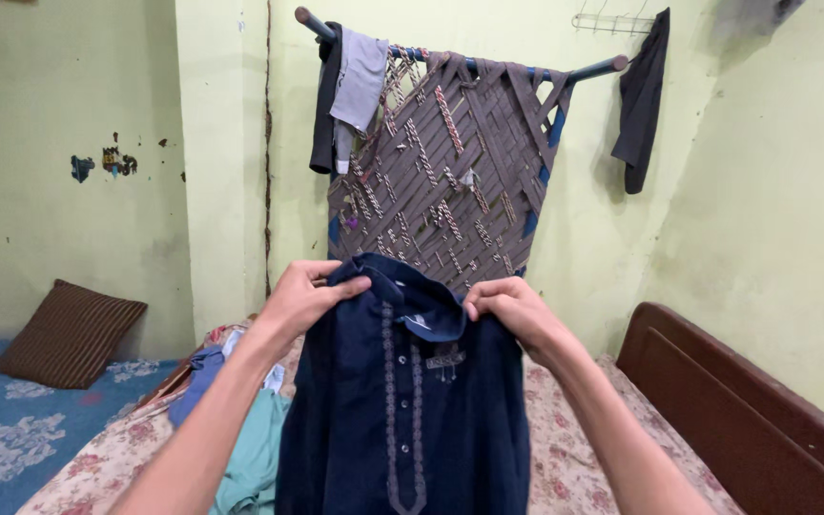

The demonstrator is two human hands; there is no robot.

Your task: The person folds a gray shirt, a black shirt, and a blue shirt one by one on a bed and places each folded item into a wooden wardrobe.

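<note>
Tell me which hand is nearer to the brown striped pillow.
Left. The left hand grips the dark blue shirt on the side toward the pillow; the right hand grips its far shoulder.

2 bare forearms in view, no sleeves, watch, rings or gloves seen. Left hand [299,298] and right hand [517,310] both uncovered.
</note>
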